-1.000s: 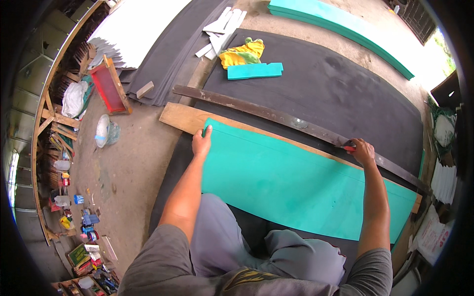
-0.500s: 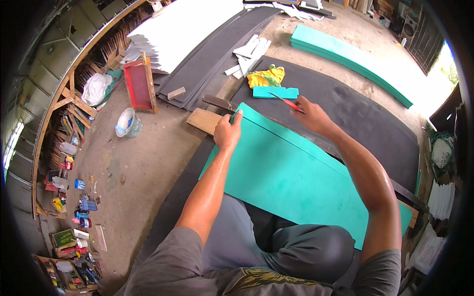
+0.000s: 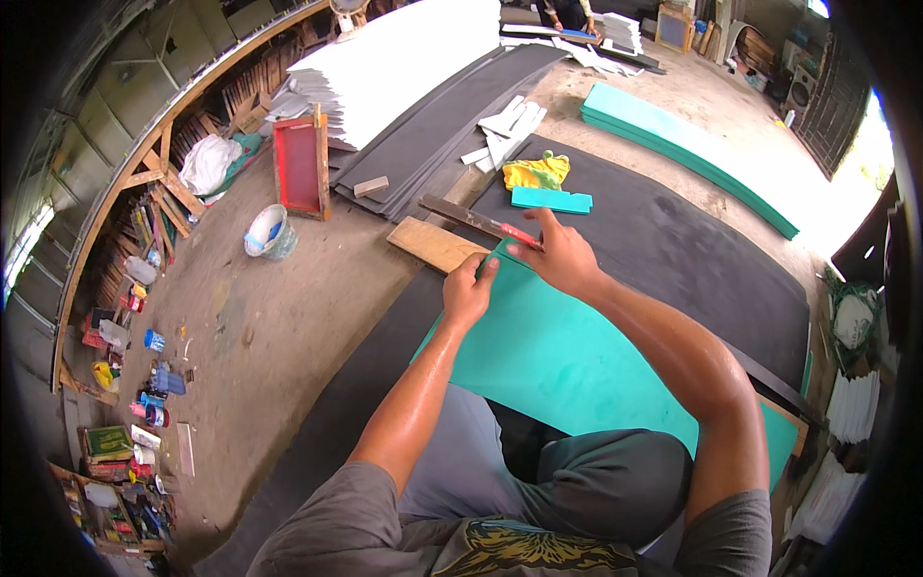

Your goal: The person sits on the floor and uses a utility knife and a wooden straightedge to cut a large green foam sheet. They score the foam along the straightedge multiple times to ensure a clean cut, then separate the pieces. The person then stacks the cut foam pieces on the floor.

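Observation:
A flat teal sheet [image 3: 567, 356] lies across a wooden board [image 3: 433, 244] in front of my knees. My left hand [image 3: 468, 291] is closed on its far left corner, thumb on top. My right hand [image 3: 558, 252] grips a red-handled knife [image 3: 520, 234] at the same corner, close to my left fingers. The knife's tip reaches past the sheet's edge, toward a dark metal bar [image 3: 460, 212] along the far side. Beyond my right hand lie a small teal offcut [image 3: 551, 200] and a yellow-green cloth [image 3: 536, 173].
Dark sheets [image 3: 673, 231] spread beneath and beyond the work. A teal stack [image 3: 673, 154] lies far right; a white stack [image 3: 404, 67] stands far left. A bucket [image 3: 271, 234] and a red-faced frame [image 3: 301, 168] sit on the left floor. Another person's hands [image 3: 577, 29] show at the back.
My right hand has brought the knife left and down from above the offcut to the sheet's far left corner. My left hand still grips that corner. The view has shifted slightly.

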`<state>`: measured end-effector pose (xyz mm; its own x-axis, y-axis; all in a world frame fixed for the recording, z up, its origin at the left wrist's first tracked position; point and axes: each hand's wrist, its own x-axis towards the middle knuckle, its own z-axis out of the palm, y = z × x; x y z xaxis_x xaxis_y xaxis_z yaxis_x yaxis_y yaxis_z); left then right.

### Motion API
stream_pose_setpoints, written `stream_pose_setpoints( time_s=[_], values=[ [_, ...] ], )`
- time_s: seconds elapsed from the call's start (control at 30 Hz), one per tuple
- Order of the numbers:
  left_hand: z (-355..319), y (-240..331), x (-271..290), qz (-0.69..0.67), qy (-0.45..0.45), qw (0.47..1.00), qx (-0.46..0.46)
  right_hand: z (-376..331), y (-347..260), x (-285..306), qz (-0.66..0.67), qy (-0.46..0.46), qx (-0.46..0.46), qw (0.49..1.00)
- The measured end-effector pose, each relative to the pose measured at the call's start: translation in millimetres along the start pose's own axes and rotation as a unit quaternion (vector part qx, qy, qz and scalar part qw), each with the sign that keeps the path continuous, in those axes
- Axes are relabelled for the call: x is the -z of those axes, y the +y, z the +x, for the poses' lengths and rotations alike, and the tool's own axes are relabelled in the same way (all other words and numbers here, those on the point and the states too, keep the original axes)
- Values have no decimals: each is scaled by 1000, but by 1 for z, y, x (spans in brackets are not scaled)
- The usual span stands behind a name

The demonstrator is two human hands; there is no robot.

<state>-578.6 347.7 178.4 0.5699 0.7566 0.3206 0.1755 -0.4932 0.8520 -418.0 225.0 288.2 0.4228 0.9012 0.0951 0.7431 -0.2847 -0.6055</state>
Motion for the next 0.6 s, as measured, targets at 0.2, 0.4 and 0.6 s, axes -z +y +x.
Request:
stream_pose_setpoints(
  time_s=[0.2,0.4,0.6],
  values=[
    [-10,5,2,-199,-18,978,-51,26,-21,10,-33,-85,-91,992],
    [-13,30,5,-131,-54,988,-58,29,7,-4,15,-42,-103,994],
    [-7,-1,-1,-122,8,986,-117,-12,9,2,54,35,-19,998]
  ],
)
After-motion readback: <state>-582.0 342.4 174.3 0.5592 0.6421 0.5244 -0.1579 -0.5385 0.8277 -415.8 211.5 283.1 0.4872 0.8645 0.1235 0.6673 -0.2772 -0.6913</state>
